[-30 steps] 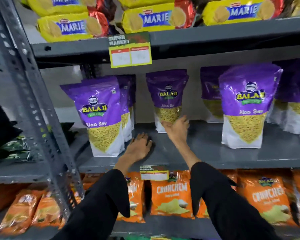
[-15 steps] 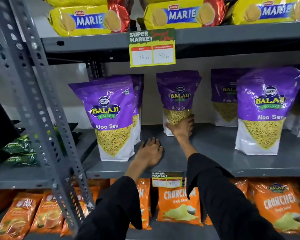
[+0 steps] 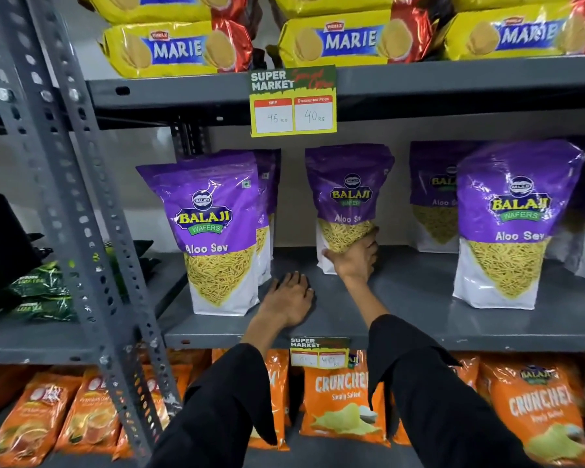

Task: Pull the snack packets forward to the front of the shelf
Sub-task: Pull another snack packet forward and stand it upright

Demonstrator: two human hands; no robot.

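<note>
Purple Balaji Aloo Sev packets stand upright on the grey middle shelf (image 3: 402,309). One front packet (image 3: 217,231) is at the left near the shelf edge, another front packet (image 3: 510,228) is at the right. A middle packet (image 3: 348,197) stands deeper in, and my right hand (image 3: 353,256) is wrapped around its lower part. My left hand (image 3: 289,298) lies flat on the bare shelf with fingers spread, just right of the left front packet. More purple packets (image 3: 431,197) stand behind at the back.
A perforated grey upright (image 3: 78,214) runs diagonally at the left. A price tag (image 3: 293,101) hangs from the upper shelf, which carries yellow Marie biscuit packs (image 3: 179,49). Orange Crunchex packets (image 3: 343,400) fill the shelf below. Green packets (image 3: 41,292) lie on the neighbouring shelf.
My right hand has closed around the base of the middle packet, which it only touched before. The view has shifted closer and to the left. My left hand stays flat on the shelf.
</note>
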